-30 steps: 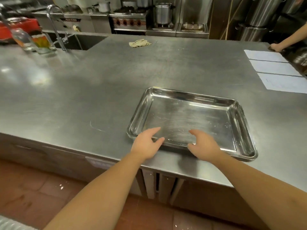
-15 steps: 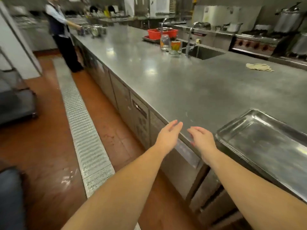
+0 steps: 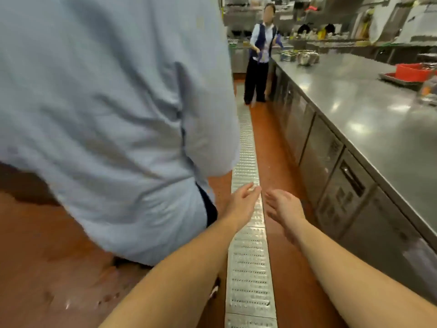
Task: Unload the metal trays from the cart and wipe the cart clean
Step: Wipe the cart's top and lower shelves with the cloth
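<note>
My left hand and my right hand are stretched out in front of me over the floor, close together, fingers apart and holding nothing. They hover above a perforated metal floor drain in the aisle. No metal tray and no cart shows in the head view. The long steel counter runs along my right side.
A person in a pale blue shirt stands very close on my left and fills that half of the view. Another person in a dark vest stands at the far end of the aisle. A red basket and metal bowls sit on the counter.
My view has swung left from the counter to the aisle. My hands left the tray, which is now out of sight. A person in a blue shirt has come in close on the left.
</note>
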The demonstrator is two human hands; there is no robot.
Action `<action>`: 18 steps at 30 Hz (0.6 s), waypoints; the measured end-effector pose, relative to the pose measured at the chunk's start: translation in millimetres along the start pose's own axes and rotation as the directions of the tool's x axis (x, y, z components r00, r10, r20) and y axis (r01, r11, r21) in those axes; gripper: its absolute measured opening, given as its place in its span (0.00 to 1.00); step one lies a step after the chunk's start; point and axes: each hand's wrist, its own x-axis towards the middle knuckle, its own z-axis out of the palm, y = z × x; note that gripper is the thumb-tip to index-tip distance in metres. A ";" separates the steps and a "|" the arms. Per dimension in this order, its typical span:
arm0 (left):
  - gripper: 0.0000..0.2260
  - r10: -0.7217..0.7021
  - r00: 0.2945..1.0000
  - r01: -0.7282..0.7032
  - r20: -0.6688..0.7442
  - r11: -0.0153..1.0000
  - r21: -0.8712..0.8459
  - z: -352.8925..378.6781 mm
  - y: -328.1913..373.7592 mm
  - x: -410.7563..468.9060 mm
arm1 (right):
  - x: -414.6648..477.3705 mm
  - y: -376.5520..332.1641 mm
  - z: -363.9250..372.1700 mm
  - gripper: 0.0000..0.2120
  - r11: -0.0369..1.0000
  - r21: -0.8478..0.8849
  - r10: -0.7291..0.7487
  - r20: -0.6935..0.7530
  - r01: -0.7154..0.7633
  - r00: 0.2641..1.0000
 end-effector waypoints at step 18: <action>0.20 -0.130 0.927 0.106 -0.351 0.991 -0.087 -162.2 -26.9 -67.5 | -49.6 7.4 166.2 0.06 0.993 -0.119 0.026 0.298 0.010 0.954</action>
